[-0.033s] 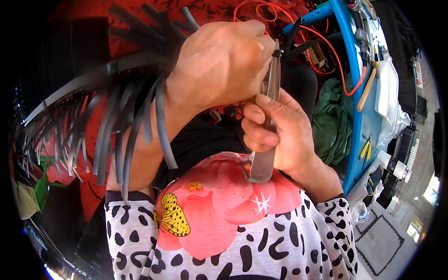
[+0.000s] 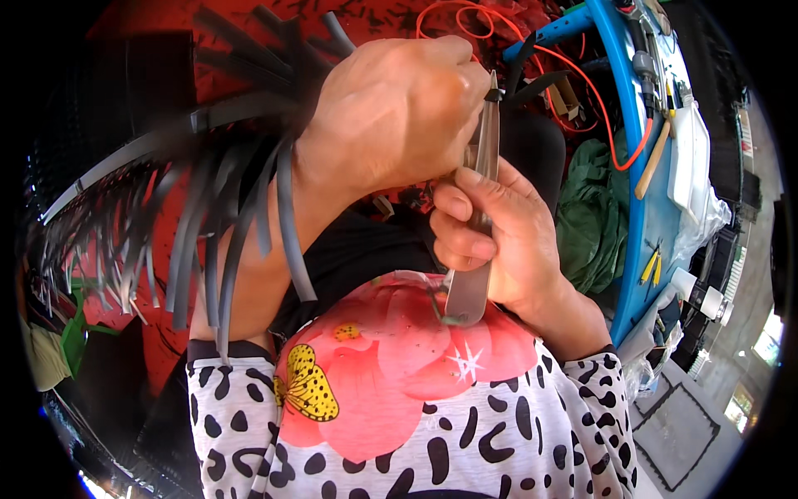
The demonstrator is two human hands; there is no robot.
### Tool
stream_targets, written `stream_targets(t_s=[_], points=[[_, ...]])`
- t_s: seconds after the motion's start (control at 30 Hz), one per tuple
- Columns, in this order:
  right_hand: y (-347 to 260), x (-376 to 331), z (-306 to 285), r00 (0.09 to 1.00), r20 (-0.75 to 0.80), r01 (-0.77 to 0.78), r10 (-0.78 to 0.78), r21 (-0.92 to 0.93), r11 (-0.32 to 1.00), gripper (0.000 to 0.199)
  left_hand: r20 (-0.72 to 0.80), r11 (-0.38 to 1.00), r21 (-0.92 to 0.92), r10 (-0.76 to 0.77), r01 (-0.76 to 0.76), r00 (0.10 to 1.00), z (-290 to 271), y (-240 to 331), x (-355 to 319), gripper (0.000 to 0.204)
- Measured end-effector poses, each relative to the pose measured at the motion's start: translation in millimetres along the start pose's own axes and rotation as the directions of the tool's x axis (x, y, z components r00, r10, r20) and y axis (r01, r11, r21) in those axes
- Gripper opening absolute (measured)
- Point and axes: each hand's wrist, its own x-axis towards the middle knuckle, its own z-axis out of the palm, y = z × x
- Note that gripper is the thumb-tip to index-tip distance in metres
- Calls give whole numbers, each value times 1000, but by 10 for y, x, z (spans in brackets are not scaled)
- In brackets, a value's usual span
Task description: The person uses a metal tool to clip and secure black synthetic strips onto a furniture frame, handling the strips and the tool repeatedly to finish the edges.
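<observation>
My right hand point(image 2: 524, 220) is closed round a flat metal tool point(image 2: 467, 298) with a broad rounded lower end and a narrow pointed top. Beside the tool's upper part, my left hand point(image 2: 395, 104) makes a fist, its back toward me. Its fingertips are hidden, so what it grips cannot be made out. A black strip point(image 2: 524, 75) shows by the tool's tip. Many loose dark strips point(image 2: 191, 241) hang from a curved band point(image 2: 125, 170) to the left, some lying across my left forearm.
On the right stands a blue-edged table point(image 2: 625, 274) with a wooden-handled tool point(image 2: 652, 162), a white tray point(image 2: 690, 158) and small yellow-handled cutters point(image 2: 651, 266). An orange hose point(image 2: 594, 83) loops over the red floor point(image 2: 150, 50), which is littered with dark scraps. Green cloth point(image 2: 592, 220) bunches beside the table.
</observation>
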Motion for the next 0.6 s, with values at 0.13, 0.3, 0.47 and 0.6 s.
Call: stream_targets(t_s=[0.13, 0.3, 0.47, 0.6], points=[[46, 64, -144, 984, -53, 145, -169, -309, 940, 11, -9, 999, 22, 35, -35, 999, 7, -11, 23, 11], [-53, 32, -63, 996, -17, 78, -85, -255, 964, 13, -16, 993, 72, 91, -90, 996, 11, -72, 43, 8], [-118, -138, -40, 991, -8, -136, 136, -111, 984, 14, -23, 983, 103, 157, -154, 987, -37, -101, 38, 11], [-59, -136, -230, 925, -96, 268, -367, -517, 813, 11, -113, 989, 98, 120, -109, 986, -19, -125, 70, 13]])
